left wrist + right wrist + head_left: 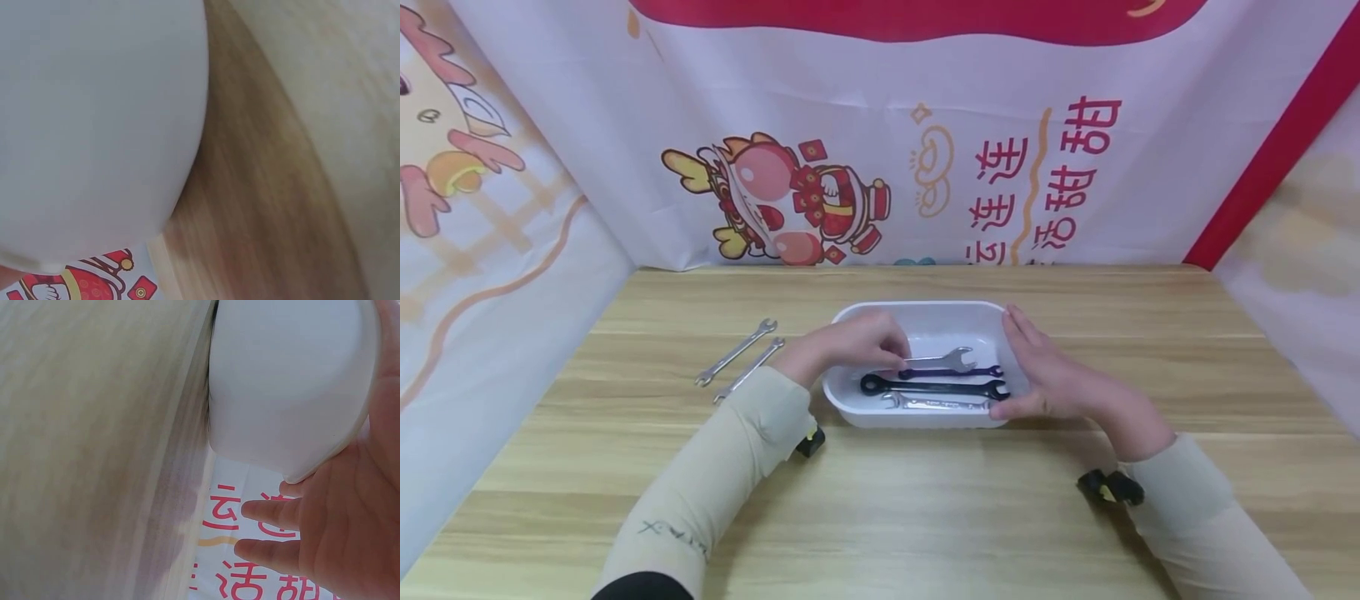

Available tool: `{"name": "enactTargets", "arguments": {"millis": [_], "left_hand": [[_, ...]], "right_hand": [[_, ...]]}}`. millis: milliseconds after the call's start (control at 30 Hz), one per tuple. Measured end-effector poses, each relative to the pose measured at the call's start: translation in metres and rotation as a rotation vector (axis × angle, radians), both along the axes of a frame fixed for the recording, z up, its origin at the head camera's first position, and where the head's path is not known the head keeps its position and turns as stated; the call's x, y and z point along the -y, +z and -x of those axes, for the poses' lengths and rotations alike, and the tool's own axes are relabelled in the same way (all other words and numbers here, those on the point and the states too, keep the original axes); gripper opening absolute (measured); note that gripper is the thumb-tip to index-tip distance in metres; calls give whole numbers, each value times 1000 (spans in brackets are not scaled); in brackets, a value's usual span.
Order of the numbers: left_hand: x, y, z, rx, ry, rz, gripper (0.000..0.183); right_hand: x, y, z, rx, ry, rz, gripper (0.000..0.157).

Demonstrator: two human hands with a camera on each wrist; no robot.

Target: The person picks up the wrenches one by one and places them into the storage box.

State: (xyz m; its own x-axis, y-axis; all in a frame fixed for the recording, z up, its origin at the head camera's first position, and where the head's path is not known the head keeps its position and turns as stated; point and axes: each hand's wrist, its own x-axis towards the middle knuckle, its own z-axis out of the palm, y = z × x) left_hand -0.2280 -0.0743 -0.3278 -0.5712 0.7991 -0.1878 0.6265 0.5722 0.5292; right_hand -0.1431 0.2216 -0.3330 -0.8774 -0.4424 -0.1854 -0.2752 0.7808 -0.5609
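A white plastic tub [917,420] stands on the wooden table with several wrenches in it. My left hand [867,340] reaches over the tub's left side and pinches the near end of a silver open-end wrench [955,360]. Below that wrench lie a purple wrench [951,372], a black wrench [934,387] and another silver wrench [936,403]. Against the tub's right end rests my right hand [1051,375], its thumb at the near rim. In the right wrist view, its fingers [272,556] are extended beside the tub wall [290,381].
Two silver wrenches, one farther back [735,353] and one nearer [750,371], lie on the table [910,508] left of the tub. A printed cloth [865,83] hangs behind the table and along its sides.
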Motion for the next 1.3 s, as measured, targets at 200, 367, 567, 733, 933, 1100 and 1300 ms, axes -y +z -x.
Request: {"name": "enactTargets", "arguments": {"millis": [200, 367, 567, 733, 933, 1100, 1300], "left_hand": [[0, 2, -1, 30, 20, 6, 13], [0, 3, -1, 38, 21, 3, 13], [0, 0, -2, 27, 8, 9, 12], [0, -1, -2, 24, 6, 14, 12], [-2, -3, -2, 30, 16, 36, 8], [-4, -6, -3, 31, 18, 62, 4], [-5, -7, -3, 22, 3, 37, 4]], "right_hand": [[1, 1, 1, -8, 4, -11, 136], [1, 2, 1, -11, 5, -8, 136], [1, 2, 0, -6, 9, -12, 136], [1, 3, -1, -8, 14, -15, 137], [0, 4, -1, -13, 20, -10, 136], [0, 4, -2, 0, 9, -12, 136], [0, 3, -1, 8, 3, -11, 137]]}}
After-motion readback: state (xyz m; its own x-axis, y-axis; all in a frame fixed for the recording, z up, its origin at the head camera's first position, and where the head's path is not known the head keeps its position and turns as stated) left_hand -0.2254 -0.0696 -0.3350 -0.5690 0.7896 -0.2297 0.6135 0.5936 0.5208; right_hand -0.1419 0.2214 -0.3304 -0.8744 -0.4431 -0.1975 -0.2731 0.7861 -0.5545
